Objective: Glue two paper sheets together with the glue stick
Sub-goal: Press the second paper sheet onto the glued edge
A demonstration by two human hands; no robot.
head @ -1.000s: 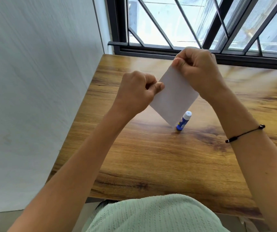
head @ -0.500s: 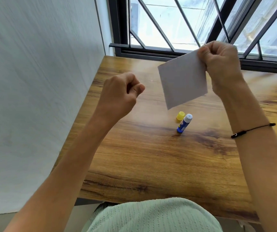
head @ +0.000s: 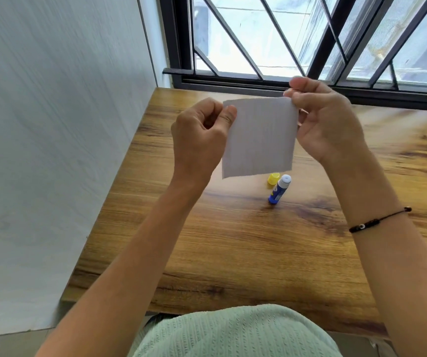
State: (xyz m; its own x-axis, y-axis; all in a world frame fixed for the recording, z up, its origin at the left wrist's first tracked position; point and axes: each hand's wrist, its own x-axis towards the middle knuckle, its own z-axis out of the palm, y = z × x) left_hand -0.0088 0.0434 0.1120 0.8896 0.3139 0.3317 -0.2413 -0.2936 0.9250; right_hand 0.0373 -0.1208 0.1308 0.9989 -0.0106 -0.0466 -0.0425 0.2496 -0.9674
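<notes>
A white paper sheet (head: pixel 258 137) hangs upright in the air above the wooden table (head: pixel 233 248). My left hand (head: pixel 199 140) pinches its top left corner between thumb and forefinger. My right hand (head: pixel 328 122) pinches its top right corner. I cannot tell whether it is one sheet or two lying together. Below the paper a blue glue stick (head: pixel 279 189) stands uncapped on the table, its white tip up. Its yellow cap (head: pixel 273 179) lies just left of it, partly behind the paper's lower edge.
A white wall (head: pixel 52 150) runs along the table's left edge. A black-framed window with bars (head: pixel 310 47) stands behind the far edge. My lap in a light green garment (head: pixel 233 333) is at the near edge.
My left hand, which had let go half a second ago, has come back and taken the paper's left corner. The sheet turned from tilted to square and dropped lower toward the middle.
</notes>
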